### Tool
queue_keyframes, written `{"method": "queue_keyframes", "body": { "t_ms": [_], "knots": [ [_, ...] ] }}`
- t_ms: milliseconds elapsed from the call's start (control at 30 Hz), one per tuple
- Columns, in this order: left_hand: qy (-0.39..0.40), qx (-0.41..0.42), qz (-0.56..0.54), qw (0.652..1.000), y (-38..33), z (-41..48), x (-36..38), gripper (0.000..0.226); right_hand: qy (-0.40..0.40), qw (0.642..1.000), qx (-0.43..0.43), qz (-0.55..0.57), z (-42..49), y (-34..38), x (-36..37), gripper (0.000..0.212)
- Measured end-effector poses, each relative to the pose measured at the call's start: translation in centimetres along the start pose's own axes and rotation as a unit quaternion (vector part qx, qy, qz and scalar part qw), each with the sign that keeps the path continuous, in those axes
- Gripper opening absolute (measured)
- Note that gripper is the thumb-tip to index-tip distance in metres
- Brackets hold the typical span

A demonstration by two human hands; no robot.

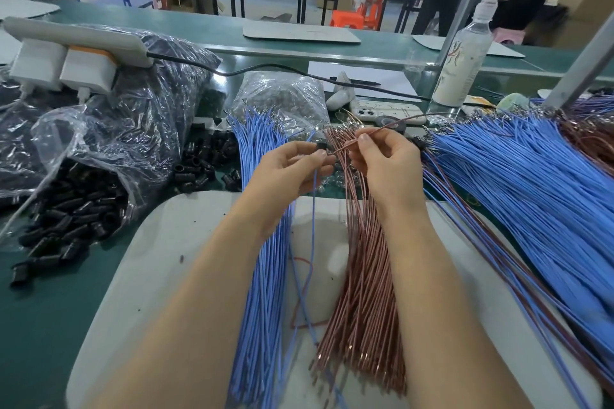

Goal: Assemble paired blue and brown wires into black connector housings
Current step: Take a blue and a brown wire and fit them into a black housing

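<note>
Housing, black, is pinched between thumb and forefinger of the left hand, held up over the gap between the two wire bundles, well clear of the bench. A blue wire hangs from under that hand down across the pad; likely already seated, though the joint itself is hidden by the fingers

Right hand: fingers closed in a pinch on a single brown wire close behind its terminal, tip aimed at the housing, nearly touching. The rest of the wire arcs away up and to the right

Step in hand, by my reading: seat the brown terminal in the free cavity beside the blue

To do it well:
- keep the pinch close to the terminal so the thin wire does not buckle
- line the terminal straight with the cavity mouth; rotate it to suit, since its orientation is too small to read
- push in one straight stroke while the left hand braces the housing
- tug gently afterwards to check it has locked

Stock: blue bundle and brown bundle lie side by side on the pad; loose housings sit near on the left; a mixed pile fans out at right
</note>
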State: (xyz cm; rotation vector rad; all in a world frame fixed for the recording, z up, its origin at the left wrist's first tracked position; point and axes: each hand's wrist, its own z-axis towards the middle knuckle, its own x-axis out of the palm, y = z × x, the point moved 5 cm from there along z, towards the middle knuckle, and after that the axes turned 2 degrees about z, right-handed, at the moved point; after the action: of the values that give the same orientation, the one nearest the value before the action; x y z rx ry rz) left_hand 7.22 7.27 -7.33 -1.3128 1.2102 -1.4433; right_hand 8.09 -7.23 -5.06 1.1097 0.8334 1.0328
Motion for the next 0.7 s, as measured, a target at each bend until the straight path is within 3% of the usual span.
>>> {"method": "queue_keyframes", "body": {
  "t_ms": [433,700],
  "knots": [
    [0.044,-0.038,-0.128,0.99,-0.18,-0.19,0.1,0.009,0.031,0.996,0.048,0.075,-0.37,0.09,0.37,0.02],
    [0.055,-0.034,-0.055,0.996,0.1,-0.26,0.11,0.015,-0.003,0.997,0.052,0.054,-0.2,-0.08,0.08,0.02]
  ]
}}
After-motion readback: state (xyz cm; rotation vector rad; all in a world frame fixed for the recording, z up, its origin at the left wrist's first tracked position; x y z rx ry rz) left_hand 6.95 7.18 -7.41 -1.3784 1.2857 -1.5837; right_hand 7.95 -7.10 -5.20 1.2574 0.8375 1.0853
